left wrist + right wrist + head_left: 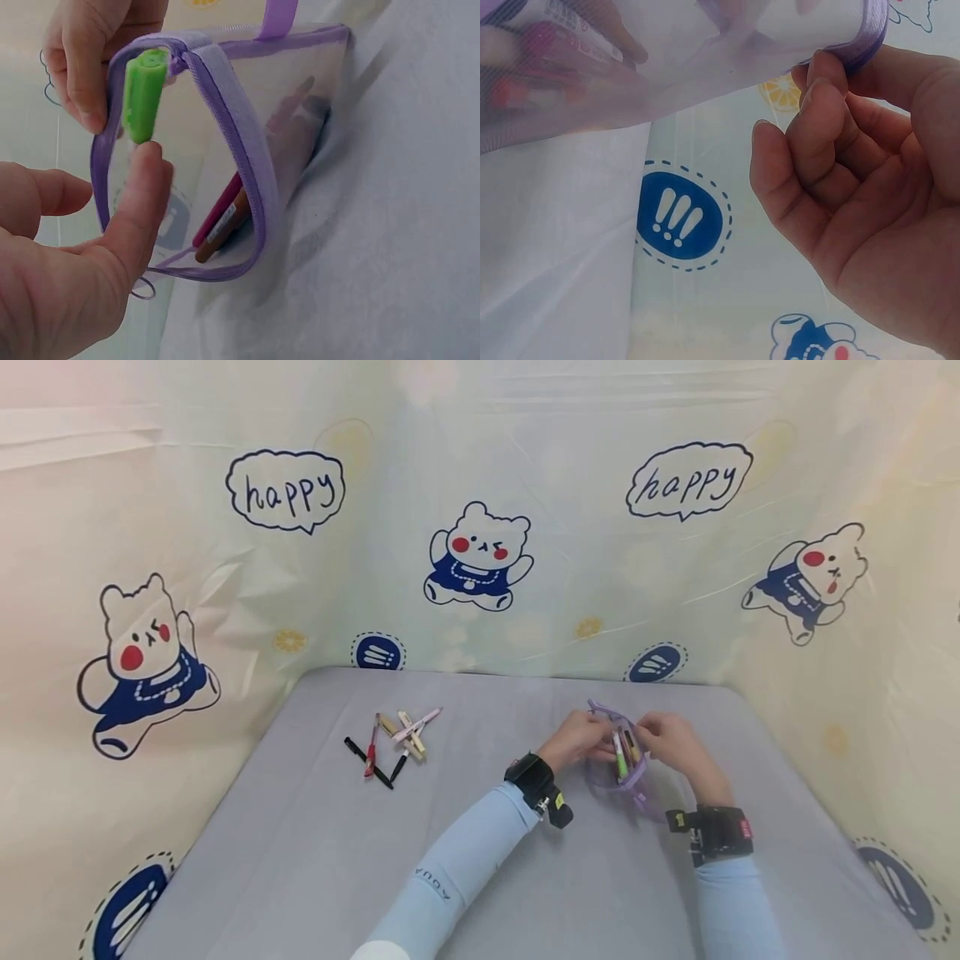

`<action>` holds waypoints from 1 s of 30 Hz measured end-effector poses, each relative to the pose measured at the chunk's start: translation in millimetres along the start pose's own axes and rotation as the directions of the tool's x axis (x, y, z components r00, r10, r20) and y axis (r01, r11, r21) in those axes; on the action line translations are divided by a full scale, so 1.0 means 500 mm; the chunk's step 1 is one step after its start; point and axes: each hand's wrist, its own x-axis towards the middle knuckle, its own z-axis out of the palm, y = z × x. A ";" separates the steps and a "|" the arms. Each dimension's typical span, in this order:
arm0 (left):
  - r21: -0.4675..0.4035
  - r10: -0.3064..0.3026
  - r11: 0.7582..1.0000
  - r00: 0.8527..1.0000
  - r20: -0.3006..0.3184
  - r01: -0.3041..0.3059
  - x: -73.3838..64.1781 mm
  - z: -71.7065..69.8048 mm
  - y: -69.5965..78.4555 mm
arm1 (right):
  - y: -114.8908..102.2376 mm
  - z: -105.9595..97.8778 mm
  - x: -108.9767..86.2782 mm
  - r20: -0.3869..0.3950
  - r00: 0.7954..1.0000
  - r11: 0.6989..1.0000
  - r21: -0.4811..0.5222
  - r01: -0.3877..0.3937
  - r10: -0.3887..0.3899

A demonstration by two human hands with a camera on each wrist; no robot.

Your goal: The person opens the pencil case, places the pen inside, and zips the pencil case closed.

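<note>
A see-through mesh pencil pouch with purple edging (244,161) lies on its side, mouth wide. My right hand (671,742) pinches the mouth's purple edge between thumb and fingers, as the right wrist view shows. My left hand (71,277) reaches to the mouth from the other side, thumb outside the edge, a straight index finger inside. That fingertip meets the lower end of a green-capped pen (145,94) leaning in the mouth. Deeper in the pouch lie a brown pen (223,227) and a magenta pen (219,206). A pink pen (547,49) shows through the mesh.
Left on the grey-covered table (300,860) lies a loose heap: a red pen (371,752), a black pen (360,753), a pink pen (420,724) and several others. A printed curtain (570,543) stands behind the table and along its sides.
</note>
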 end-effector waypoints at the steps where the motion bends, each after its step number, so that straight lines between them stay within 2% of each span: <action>1: -0.002 0.008 1.000 1.000 0.010 -0.008 -0.003 0.002 0.003 | 0.000 0.000 0.000 -0.003 1.000 1.000 0.001 0.003 -0.003; 6: -0.002 0.028 1.000 0.999 0.021 -0.028 -0.015 0.009 0.016 | -0.004 0.001 0.002 -0.016 1.000 1.000 -0.003 0.022 -0.022; 15: 0.084 0.025 0.996 0.999 0.036 -0.028 -0.040 0.006 0.036 | -0.002 0.003 -0.001 -0.010 1.000 1.000 -0.009 0.014 -0.015; 19: 0.189 0.052 0.980 0.996 0.067 -0.064 -0.046 -0.013 0.041 | -0.001 0.004 -0.001 0.000 1.000 1.000 -0.004 -0.004 0.004; 22: 0.276 0.071 0.957 0.994 0.086 -0.092 -0.051 -0.033 0.042 | -0.001 0.006 0.000 0.003 1.000 1.000 -0.007 -0.012 0.012; 30: 0.370 0.098 0.920 0.989 0.108 -0.131 -0.064 -0.093 0.056 | -0.003 0.003 0.000 0.002 1.000 1.000 -0.007 -0.007 0.007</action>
